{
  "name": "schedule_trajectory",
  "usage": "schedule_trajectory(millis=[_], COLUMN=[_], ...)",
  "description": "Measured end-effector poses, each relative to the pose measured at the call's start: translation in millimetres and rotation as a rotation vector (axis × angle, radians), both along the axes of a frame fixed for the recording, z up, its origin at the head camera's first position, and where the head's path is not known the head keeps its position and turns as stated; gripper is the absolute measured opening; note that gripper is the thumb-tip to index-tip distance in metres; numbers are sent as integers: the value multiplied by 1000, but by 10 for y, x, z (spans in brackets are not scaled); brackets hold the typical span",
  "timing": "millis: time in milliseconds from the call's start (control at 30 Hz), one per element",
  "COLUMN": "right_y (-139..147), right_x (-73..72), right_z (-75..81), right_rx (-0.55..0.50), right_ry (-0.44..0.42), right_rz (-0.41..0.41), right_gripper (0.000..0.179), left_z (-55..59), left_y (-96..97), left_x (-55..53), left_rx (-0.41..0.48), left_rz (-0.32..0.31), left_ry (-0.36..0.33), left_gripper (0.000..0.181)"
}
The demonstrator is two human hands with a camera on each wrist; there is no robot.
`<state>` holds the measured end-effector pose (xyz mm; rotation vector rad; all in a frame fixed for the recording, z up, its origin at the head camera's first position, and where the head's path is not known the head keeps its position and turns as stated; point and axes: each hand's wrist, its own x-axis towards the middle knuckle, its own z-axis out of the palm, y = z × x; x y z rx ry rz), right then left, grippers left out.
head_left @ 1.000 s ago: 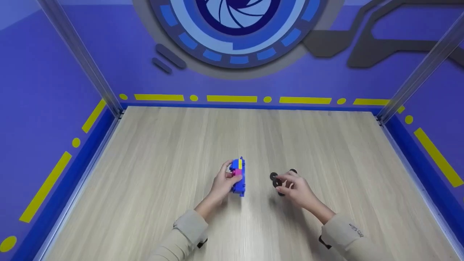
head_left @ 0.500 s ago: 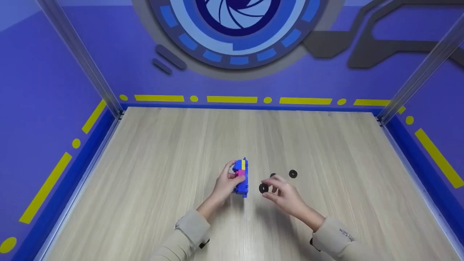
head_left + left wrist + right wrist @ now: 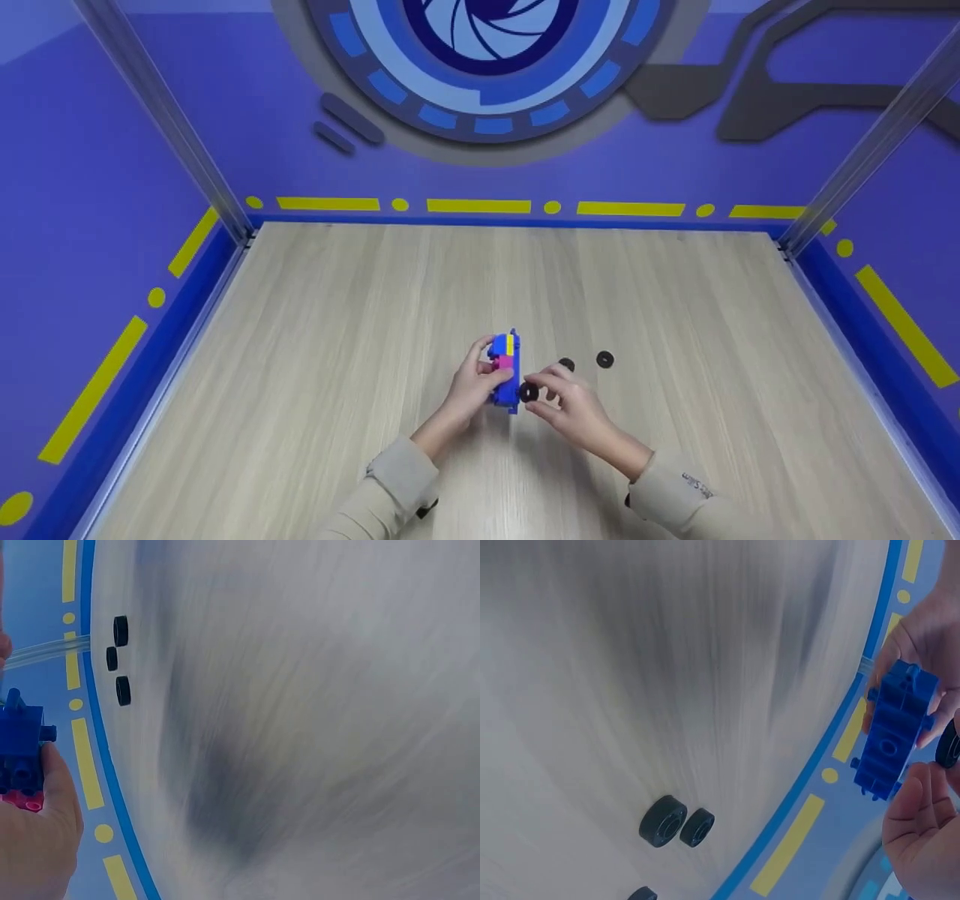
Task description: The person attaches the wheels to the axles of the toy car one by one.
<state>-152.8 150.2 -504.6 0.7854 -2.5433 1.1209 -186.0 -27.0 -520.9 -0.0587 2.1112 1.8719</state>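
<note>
**While the left hand point(image 3: 466, 390) grips a toy vehicle body point(image 3: 506, 391), the right hand point(image 3: 576, 412) pinches a black wheel point(image 3: 535, 392) just beside it**

In the head view, the toy vehicle body is held above the wood-grain table point(image 3: 360, 337), left thumb on one face and fingers round the other side, closed only as far as its thickness allows. It is mostly blue, with a pink brick point(image 3: 505, 363) and a yellow brick point(image 3: 510, 345). The right thumb and index finger stand a wheel's width open, the black wheel between them at the body's right edge; whether the two touch, I cannot tell. One loose wheel point(image 3: 605, 359) lies on the table, and a second wheel point(image 3: 567, 364) shows partly behind the right hand. Beige sleeves point(image 3: 405, 472) cover both forearms, and a purple-blue wall point(image 3: 480, 180) stands behind.

In the left wrist view, the blue body sits at the left edge with the left thumb against it. Three black wheels, lying in a row near the wall's yellow dashes point(image 3: 88, 765), are well apart from the hand.

In the right wrist view, the body's underside and side pegs point(image 3: 928, 722) face the camera. The pinched wheel, cut off by the frame edge, is near one peg.
</note>
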Motion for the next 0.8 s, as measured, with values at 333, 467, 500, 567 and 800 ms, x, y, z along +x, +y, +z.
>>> schedule_trajectory(millis=[333, 467, 500, 567, 800], right_y=[-66, -78, -80, -83, -96], right_x=[23, 32, 34, 37, 41], right_z=[-21, -29, -30, -35, -55], right_rx=[45, 63, 69, 77, 60], right_ry=[27, 27, 28, 41, 124], right_rz=[-30, -40, -43, -46, -43], right_gripper=[29, 30, 30, 30, 31], left_z=[52, 209, 215, 204, 58], left_y=[8, 10, 10, 10, 22], left_x=[32, 98, 101, 105, 68], left_rx=[37, 47, 50, 50, 61], left_rz=[-22, -34, -36, -36, -12], left_ry=[-10, -15, -18, -14, -4], left_gripper=[61, 60, 60, 60, 60])
